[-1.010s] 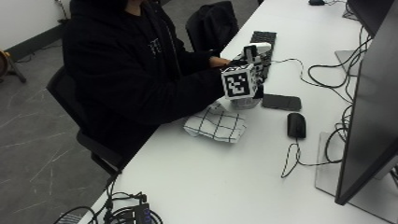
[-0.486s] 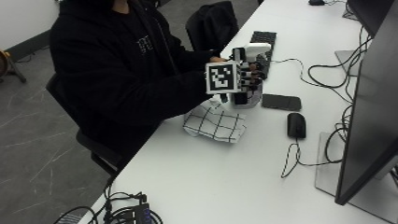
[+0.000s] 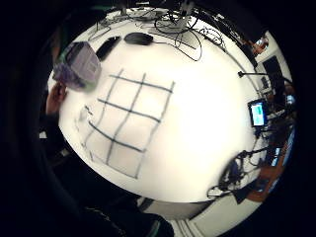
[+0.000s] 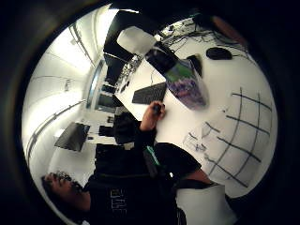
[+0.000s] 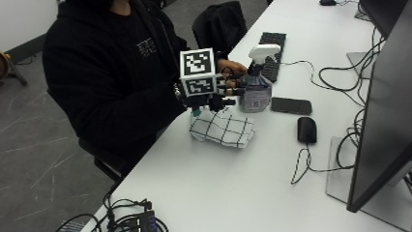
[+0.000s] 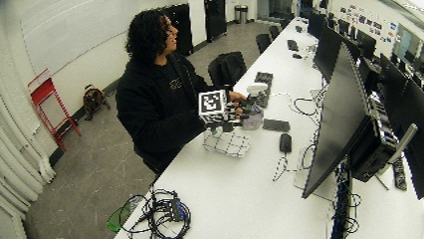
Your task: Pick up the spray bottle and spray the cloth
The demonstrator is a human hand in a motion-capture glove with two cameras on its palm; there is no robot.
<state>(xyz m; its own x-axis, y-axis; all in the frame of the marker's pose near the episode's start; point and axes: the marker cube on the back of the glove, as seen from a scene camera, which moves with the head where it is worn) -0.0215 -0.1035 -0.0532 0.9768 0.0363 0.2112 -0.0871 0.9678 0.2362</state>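
My gloved right hand is up beside the spray bottle, above the checked cloth on the table. I cannot tell if my fingers grip it. Spraying is not done.

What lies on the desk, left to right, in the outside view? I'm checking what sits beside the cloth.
Checked cloth → spray bottle → black phone → black mouse → monitor. The keyboard overlaps the bottle's column, so it is left out.
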